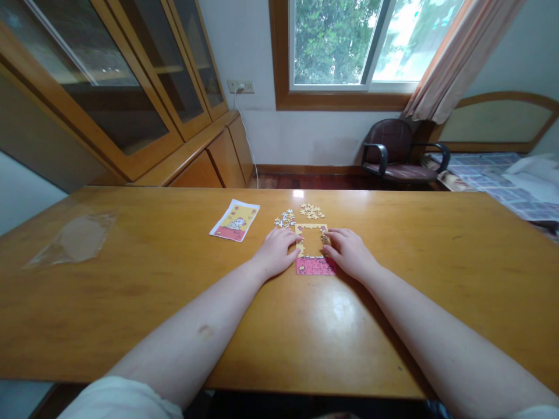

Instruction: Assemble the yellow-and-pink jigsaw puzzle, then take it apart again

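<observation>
A partly joined jigsaw puzzle (312,266) lies on the table, with pink rows along its near side and a yellow border around an open middle. My left hand (277,251) rests along its left edge, thumb and fingers apart. At the right edge, my right hand (351,251) touches the border with its fingertips, the thumb held apart below them. Its fingers hide part of that side. Just beyond the puzzle lie a small pile of white-patterned pieces (285,219) and a pile of yellow pieces (311,210).
To the left lies a picture sheet (234,221) showing a white animal on yellow and pink. A clear plastic bag (78,238) is farther left on the wooden table (166,302). Beyond the table stand a glass-door cabinet (174,131) and an office chair (393,145).
</observation>
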### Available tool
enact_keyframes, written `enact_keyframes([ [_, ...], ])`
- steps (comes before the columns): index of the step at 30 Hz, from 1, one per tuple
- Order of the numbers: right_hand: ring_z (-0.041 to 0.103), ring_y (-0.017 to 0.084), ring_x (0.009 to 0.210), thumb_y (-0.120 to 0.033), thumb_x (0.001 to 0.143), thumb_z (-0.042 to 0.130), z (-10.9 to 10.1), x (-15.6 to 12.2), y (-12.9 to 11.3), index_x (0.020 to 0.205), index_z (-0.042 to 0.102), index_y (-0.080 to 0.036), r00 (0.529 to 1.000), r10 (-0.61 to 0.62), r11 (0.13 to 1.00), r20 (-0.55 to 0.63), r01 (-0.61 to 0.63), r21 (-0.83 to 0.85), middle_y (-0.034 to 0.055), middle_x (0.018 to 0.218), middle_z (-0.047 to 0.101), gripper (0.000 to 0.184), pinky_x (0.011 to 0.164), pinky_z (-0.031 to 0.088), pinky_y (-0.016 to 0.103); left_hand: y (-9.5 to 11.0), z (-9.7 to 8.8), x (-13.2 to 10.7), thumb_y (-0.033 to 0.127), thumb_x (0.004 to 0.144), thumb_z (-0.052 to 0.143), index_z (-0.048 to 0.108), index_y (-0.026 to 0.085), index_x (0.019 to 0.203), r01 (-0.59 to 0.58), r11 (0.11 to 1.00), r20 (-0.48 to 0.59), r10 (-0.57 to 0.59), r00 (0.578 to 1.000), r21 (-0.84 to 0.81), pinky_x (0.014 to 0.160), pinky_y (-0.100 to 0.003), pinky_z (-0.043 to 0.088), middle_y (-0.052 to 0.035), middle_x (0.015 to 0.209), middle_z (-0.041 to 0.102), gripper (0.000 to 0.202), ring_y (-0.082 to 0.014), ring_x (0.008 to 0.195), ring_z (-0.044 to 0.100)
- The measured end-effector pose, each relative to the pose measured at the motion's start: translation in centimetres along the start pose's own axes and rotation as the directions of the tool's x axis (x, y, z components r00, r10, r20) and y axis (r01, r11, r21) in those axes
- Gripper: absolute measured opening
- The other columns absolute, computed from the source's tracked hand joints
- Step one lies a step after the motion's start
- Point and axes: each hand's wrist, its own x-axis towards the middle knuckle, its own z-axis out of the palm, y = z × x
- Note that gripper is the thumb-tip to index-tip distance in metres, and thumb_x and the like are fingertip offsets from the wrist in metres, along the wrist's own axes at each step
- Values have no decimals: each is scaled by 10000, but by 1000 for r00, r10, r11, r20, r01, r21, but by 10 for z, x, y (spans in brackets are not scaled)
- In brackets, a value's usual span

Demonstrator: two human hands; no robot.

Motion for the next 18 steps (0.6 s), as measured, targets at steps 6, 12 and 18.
enact_keyframes([
  [6, 565, 262, 1115, -383, 880, 592, 0, 1, 1, 1138, 656, -167, 998, -36, 999, 51, 36, 8, 112, 1181, 668, 342, 1010, 402, 427, 0, 0, 0, 278, 842, 577, 669, 236, 1070, 32, 999, 2, -32, 999, 29, 1096, -507, 317, -64, 1114, 674, 250, -250, 1131, 561],
  [12, 581, 252, 1074, -350, 885, 585, -2, 1, -1, 1120, 661, -170, 998, -29, 999, 59, 28, 27, 110, 1134, 682, 306, 982, 421, 412, 1, -1, 0, 262, 850, 566, 671, 210, 1054, 28, 999, -3, -28, 1000, 23, 1049, -457, 375, -62, 1085, 686, 234, -232, 1084, 588],
  [18, 566, 256, 1116, -327, 891, 560, 6, 1, 6, 1129, 652, -170, 999, -24, 999, -24, 25, 44, 117, 1195, 651, 299, 1014, 410, 417, -1, -2, 2, 263, 854, 553, 673, 217, 1030, 39, 998, -15, -38, 999, 41, 999, -401, 417, -43, 1057, 689, 217, -220, 1049, 590],
])
